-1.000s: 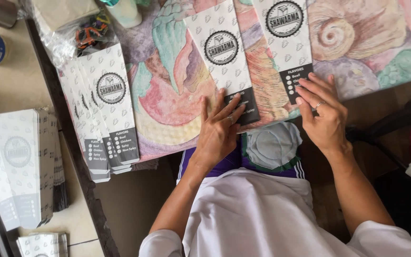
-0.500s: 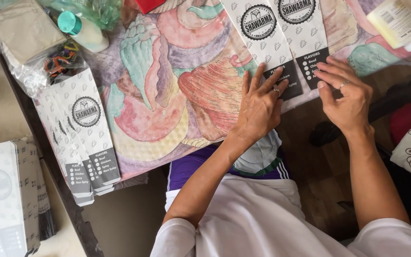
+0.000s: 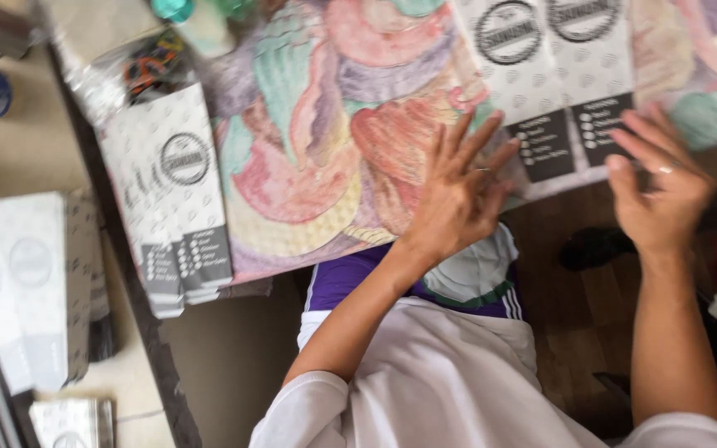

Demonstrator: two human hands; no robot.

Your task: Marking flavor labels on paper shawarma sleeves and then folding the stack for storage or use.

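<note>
The left hand (image 3: 456,192) lies flat, fingers spread, beside the left paper pouch (image 3: 520,83), the right hand (image 3: 659,187) likewise open beside the right pouch (image 3: 591,70), both pouches running lengthwise away toward the table's far edge.

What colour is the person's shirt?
White shirt, with purple at the collar, seen in the head view.

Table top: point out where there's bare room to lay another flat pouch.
Free patch: the patterned tablecloth between the stack of white pouches on the left and the left hand. Crowded: the two pouches under both hands, right hand included, and the far-left corner with the bag of rubber bands.
</note>
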